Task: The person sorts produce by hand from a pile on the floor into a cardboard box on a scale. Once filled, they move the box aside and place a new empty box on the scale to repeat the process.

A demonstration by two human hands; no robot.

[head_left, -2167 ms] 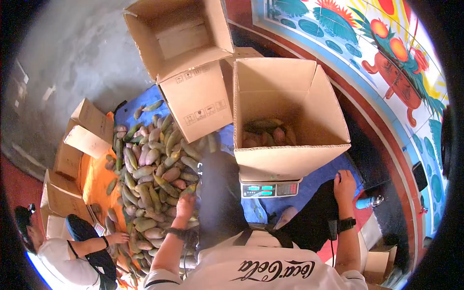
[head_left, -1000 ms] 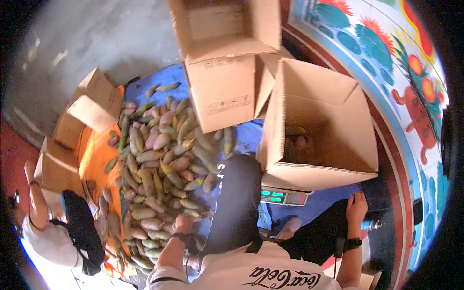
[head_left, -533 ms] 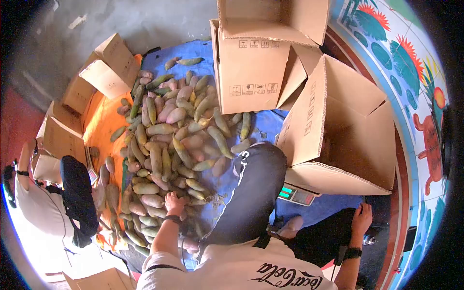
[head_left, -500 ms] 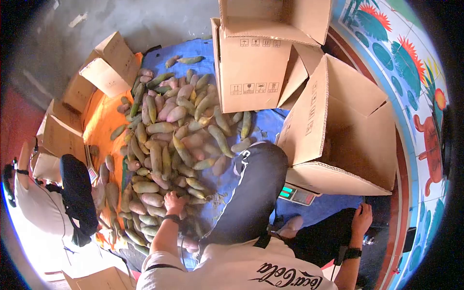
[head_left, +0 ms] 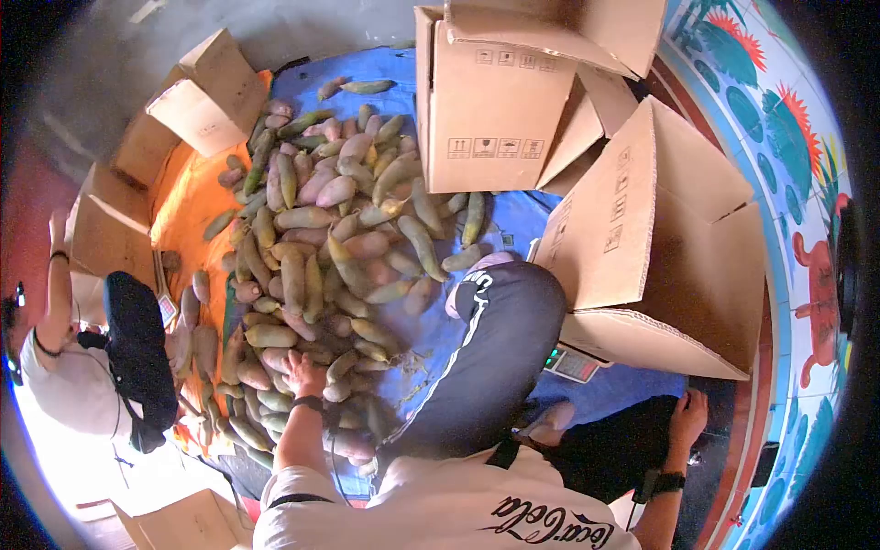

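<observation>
My left hand [head_left: 305,374] lies over the near part of a heap of long green and pinkish root-like vegetables [head_left: 307,218]. Its fingers are spread and touch the vegetables; none is lifted. My right hand [head_left: 687,417] rests by my dark-trousered knee, fingers loosely extended and partly hidden, with nothing seen in it. To the right, an open cardboard box [head_left: 600,234] sits on a digital scale [head_left: 571,364], whose display shows below the box. My left leg is bent between the heap and this box.
A blue tarp [head_left: 440,353] and an orange sheet [head_left: 179,206] lie under the vegetables. More cardboard boxes [head_left: 500,115] stand at the back. Smaller boxes [head_left: 197,115] line the left side, where another person [head_left: 82,385] sits. A painted tile wall [head_left: 765,119] curves along the right.
My left hand has moved left across the heap, its fingers spreading. The view has shifted slightly. The other person's arm is raised higher. My right hand stays by the knee.
</observation>
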